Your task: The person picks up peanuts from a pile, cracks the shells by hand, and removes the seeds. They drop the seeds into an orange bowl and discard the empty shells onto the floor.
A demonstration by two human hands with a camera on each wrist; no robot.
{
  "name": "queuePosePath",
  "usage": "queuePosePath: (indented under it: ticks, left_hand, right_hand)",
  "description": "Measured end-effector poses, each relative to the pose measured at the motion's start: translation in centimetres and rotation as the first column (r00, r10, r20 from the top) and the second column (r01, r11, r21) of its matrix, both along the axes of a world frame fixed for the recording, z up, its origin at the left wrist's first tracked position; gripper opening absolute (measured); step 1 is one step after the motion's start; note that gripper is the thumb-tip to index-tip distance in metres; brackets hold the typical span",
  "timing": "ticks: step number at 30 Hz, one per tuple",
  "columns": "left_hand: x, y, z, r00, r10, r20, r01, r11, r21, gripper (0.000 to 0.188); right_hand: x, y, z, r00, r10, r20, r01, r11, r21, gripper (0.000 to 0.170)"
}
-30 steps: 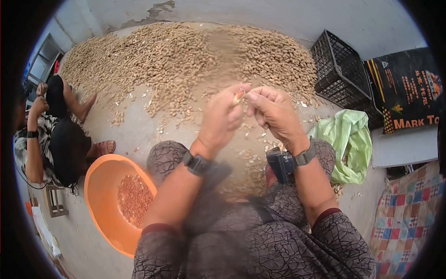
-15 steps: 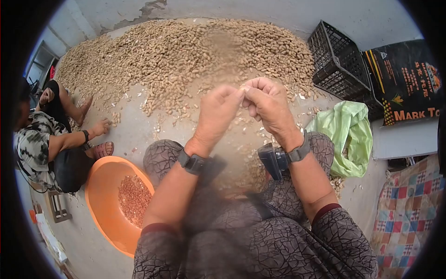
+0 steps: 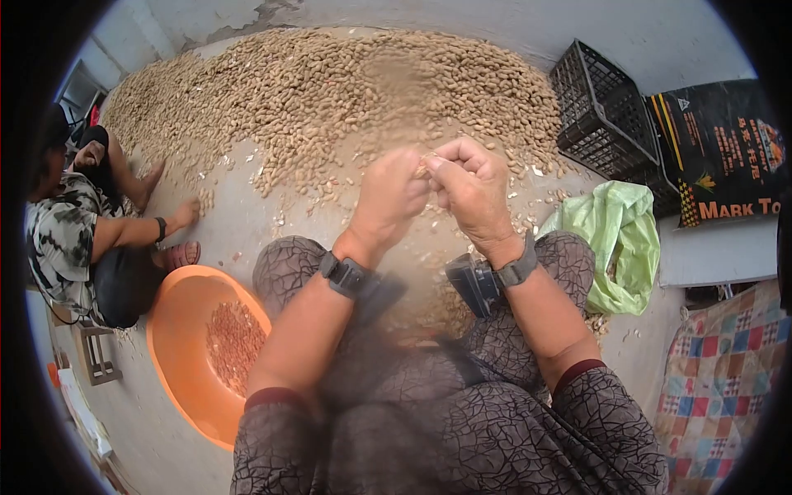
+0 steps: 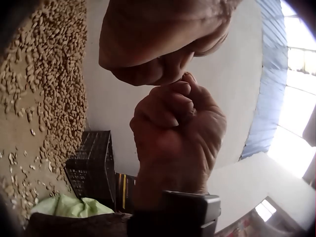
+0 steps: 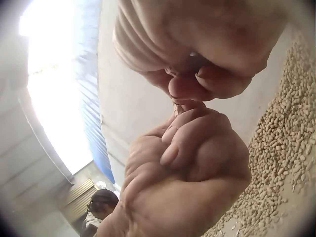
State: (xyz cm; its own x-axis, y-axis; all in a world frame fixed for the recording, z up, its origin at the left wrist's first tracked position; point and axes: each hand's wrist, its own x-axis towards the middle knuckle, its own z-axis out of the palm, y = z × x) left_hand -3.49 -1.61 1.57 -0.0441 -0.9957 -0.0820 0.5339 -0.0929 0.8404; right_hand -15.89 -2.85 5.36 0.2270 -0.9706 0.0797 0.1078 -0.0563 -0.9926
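Note:
In front of my chest, my left hand (image 3: 386, 196) and right hand (image 3: 477, 196) meet fingertip to fingertip in the head view. Between them they pinch a peanut (image 3: 422, 170), mostly covered by the fingers. The right wrist view shows a bit of its pale shell (image 5: 177, 108) at the tips of thumb and index finger. From the left wrist, the curled fingers of both hands hide the peanut almost wholly. Beyond the hands spreads a big heap of unshelled peanuts (image 3: 330, 95). An orange basin (image 3: 177, 363) with red shelled kernels (image 3: 235, 342) stands left of my left knee.
At the left another person (image 3: 74, 223) sits low, one hand down at a few peanuts on the floor. Black crates (image 3: 598, 107), a black printed sack (image 3: 726, 157) and a green bag (image 3: 610, 239) stand at the right. Shell bits (image 3: 450, 309) litter the floor between my feet.
My hands were slightly apart, the left holding a cracked peanut with a red kernel showing; now their fingertips are together. The other person has lowered a hand to the floor.

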Motion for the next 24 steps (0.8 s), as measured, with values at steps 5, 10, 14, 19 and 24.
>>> queuePosePath:
  ticks: [5,10,14,19,24]
  left_hand:
    - [0.2,0.3,0.3,0.906,-0.076,-0.416,0.143,0.981,0.134,0.017]
    - [-0.1,0.4,1.1,0.897,-0.138,-0.42,0.219,0.964,0.152,0.022]
    - [-0.2,0.2,0.9,0.971,-0.115,-0.208,0.139,0.985,0.104,0.026]
    - [-0.3,0.0,0.6,0.987,0.057,0.149,-0.05,0.997,-0.052,0.026]
    - [-0.3,0.2,0.5,0.997,0.041,-0.072,-0.037,0.998,0.056,0.026]
  right_hand:
    - [-0.1,0.0,-0.2,0.976,0.04,0.214,-0.07,0.989,0.132,0.006]
    - [-0.6,-0.5,-0.5,0.95,0.082,0.301,-0.149,0.967,0.207,0.007]
    - [-0.3,-0.5,0.3,0.998,-0.028,0.052,0.026,0.999,0.03,0.006]
    - [0.0,-1.5,-0.6,0.962,-0.115,-0.248,0.031,0.947,-0.321,0.008]
    - [0.5,-1.5,-0.6,0.957,-0.046,-0.288,-0.055,0.942,-0.332,0.014]
